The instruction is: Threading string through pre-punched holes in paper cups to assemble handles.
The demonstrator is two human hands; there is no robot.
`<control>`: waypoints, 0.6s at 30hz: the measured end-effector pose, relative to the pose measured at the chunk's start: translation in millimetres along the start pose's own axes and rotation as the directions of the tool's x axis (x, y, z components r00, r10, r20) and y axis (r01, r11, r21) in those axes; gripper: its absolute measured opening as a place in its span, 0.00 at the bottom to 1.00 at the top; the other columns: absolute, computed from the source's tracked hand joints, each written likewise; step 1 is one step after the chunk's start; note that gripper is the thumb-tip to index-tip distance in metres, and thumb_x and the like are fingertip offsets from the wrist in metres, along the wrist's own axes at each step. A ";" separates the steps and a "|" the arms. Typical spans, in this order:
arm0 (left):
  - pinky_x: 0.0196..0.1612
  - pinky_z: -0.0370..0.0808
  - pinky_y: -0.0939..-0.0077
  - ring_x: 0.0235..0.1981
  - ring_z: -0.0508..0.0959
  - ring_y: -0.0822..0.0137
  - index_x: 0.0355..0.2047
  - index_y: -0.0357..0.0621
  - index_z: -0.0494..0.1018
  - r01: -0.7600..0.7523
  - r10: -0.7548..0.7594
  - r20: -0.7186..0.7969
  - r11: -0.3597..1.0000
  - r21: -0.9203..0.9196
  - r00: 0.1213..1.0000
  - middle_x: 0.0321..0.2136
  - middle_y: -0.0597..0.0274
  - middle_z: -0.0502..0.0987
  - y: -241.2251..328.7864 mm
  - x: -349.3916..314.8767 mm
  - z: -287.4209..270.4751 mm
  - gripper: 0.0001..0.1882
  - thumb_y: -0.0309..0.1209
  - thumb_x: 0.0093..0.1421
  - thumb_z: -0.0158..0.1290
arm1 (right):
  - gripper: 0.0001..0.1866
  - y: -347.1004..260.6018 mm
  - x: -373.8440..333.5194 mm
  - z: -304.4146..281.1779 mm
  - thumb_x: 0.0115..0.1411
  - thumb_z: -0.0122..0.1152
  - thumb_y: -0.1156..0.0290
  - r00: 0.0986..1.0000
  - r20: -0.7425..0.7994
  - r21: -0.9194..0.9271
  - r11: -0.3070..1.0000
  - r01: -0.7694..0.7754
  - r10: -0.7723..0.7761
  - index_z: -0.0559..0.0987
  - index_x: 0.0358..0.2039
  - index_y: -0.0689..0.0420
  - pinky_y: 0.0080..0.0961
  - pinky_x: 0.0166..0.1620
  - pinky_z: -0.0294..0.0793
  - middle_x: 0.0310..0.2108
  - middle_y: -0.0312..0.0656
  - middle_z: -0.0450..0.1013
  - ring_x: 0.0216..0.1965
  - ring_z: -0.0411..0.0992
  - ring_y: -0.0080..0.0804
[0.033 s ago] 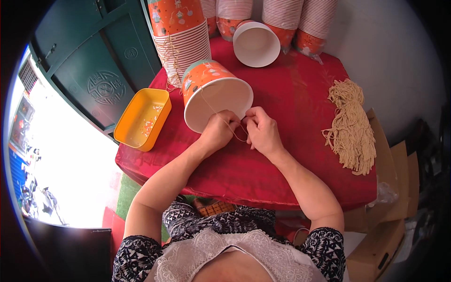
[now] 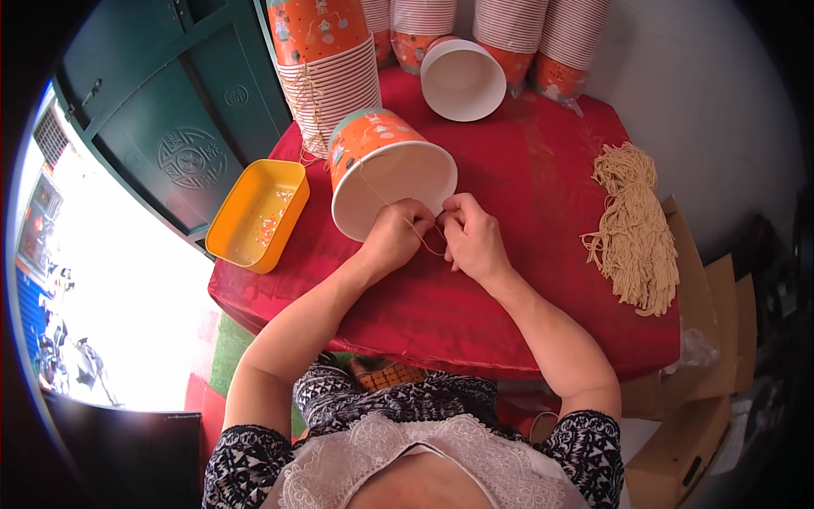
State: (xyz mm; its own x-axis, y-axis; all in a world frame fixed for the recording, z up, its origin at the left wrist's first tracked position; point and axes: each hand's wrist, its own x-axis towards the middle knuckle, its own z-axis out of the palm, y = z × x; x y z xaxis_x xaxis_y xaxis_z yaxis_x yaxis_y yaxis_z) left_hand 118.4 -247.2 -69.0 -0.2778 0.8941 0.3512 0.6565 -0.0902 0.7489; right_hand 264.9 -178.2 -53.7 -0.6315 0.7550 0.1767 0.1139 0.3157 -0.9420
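1. Spreading beneath the work, the red-covered table [image 2: 534, 170] is creased in places; if the cloth were dragged by a forearm, everything set on it could be shifted.
2. Tall stack of tubs [image 2: 339, 93]: nested at the back left, with thin strands hung down its side. Could be knocked askew if pushed from the front. Whether it is touched by the nearer tub cannot be told.
3. Orange-and-white tub [image 2: 398, 174]: laid on its side on the table, just in front of the stack, mouth turned toward the person. Rolling judged possible, since no hand is wrapped around its wall. Rim could be bent or torn if the cord were pulled hard.
4. Tan string bundle [image 2: 636, 229]: heaped at the right edge, well apart from the hands. Tangling likely if one strand were tugged out quickly.
5. Yellow box [image 2: 222, 212]: placed at the left edge, small pale bits seen inside. Spilling could be caused by a stray left elbow.
6. Left hand [image 2: 397, 229] and right hand [image 2: 475, 233]: both pinched nearly closed on the cord at the tub's near rim; exact fingertip contact is hidden.
7. Cord [image 2: 433, 252]: run across the tub's mouth, looped slackly between the hands. Slipping or knotting in the wrong place could be caused by that slack.
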 end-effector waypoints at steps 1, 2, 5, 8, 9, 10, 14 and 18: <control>0.34 0.76 0.66 0.30 0.81 0.57 0.28 0.33 0.78 0.011 -0.010 0.010 0.999 -0.053 1.000 0.26 0.49 0.80 1.1 -0.2 0.3 0.03 0.22 0.54 0.57 | 0.09 -0.7 -0.7 1.0 0.63 0.48 0.78 1.000 0.008 0.000 1.000 -0.017 0.017 0.70 0.43 0.66 0.20 0.13 0.69 0.27 0.44 0.77 0.16 0.71 0.22; 0.34 0.76 0.67 0.30 0.81 0.59 0.28 0.33 0.78 0.022 -0.020 0.020 0.994 -0.106 1.000 0.26 0.50 0.80 1.6 -0.3 0.5 0.03 0.21 0.54 0.57 | 0.10 -0.9 -1.1 1.4 0.62 0.48 0.78 0.999 0.017 0.000 0.999 -0.035 0.035 0.69 0.44 0.65 0.20 0.13 0.68 0.27 0.44 0.77 0.16 0.71 0.22; 0.31 0.73 0.76 0.27 0.75 0.74 0.29 0.34 0.77 0.007 0.001 0.053 0.989 -0.147 0.999 0.24 0.63 0.78 -2.7 -0.2 1.3 0.03 0.23 0.58 0.56 | 0.13 10.0 1.4 3.4 0.59 0.51 0.80 0.999 0.029 -0.104 0.994 0.031 -0.028 0.69 0.45 0.65 0.38 0.29 0.79 0.31 0.54 0.77 0.28 0.79 0.45; 0.31 0.73 0.77 0.26 0.74 0.76 0.29 0.35 0.77 0.033 -0.021 0.074 0.986 -0.161 0.997 0.23 0.65 0.77 -5.0 0.2 1.9 0.04 0.23 0.59 0.56 | 0.15 19.8 2.8 7.4 0.57 0.52 0.81 0.990 0.019 -0.135 0.980 0.143 -0.141 0.68 0.46 0.65 0.41 0.37 0.78 0.32 0.57 0.76 0.36 0.78 0.52; 0.31 0.73 0.77 0.26 0.74 0.76 0.29 0.35 0.77 0.033 -0.021 0.075 0.986 -0.161 0.997 0.23 0.65 0.77 -5.0 0.4 1.7 0.04 0.23 0.59 0.56 | 0.15 20.8 3.1 7.6 0.57 0.52 0.81 0.990 0.018 -0.135 0.981 0.143 -0.141 0.68 0.46 0.65 0.41 0.37 0.78 0.32 0.57 0.76 0.36 0.78 0.52; 0.30 0.72 0.78 0.26 0.74 0.76 0.29 0.35 0.77 0.031 -0.017 0.080 0.983 -0.180 0.997 0.23 0.65 0.77 -5.1 0.5 1.6 0.04 0.23 0.59 0.55 | 0.16 21.7 3.4 7.8 0.56 0.52 0.82 0.984 0.014 -0.146 0.973 0.176 -0.176 0.68 0.46 0.65 0.41 0.38 0.78 0.32 0.58 0.76 0.36 0.78 0.52; 0.28 0.70 0.79 0.24 0.72 0.78 0.29 0.35 0.77 0.066 -0.043 0.107 0.974 -0.216 0.993 0.22 0.67 0.76 -1.7 0.3 -1.1 0.04 0.24 0.59 0.55 | 0.17 19.9 3.5 8.4 0.55 0.52 0.84 0.980 0.026 -0.152 0.968 0.201 -0.199 0.68 0.47 0.65 0.41 0.37 0.77 0.32 0.57 0.76 0.36 0.78 0.52; 0.26 0.69 0.79 0.23 0.70 0.79 0.29 0.36 0.77 0.069 -0.043 0.107 0.968 -0.243 0.993 0.22 0.68 0.75 -4.5 0.4 -0.9 0.04 0.24 0.60 0.54 | 0.15 21.5 5.1 7.5 0.55 0.52 0.85 0.967 0.027 -0.173 0.952 0.253 -0.253 0.68 0.45 0.65 0.41 0.36 0.77 0.31 0.56 0.76 0.35 0.78 0.52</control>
State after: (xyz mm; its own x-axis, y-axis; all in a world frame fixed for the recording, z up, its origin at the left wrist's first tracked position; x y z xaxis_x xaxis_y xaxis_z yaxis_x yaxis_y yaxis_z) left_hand 114.7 -246.8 -71.8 -0.2292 0.9391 0.2559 0.4457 -0.1325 0.8853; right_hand 258.4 -171.9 -75.2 -0.6605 0.6347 0.4010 0.0813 0.5915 -0.8022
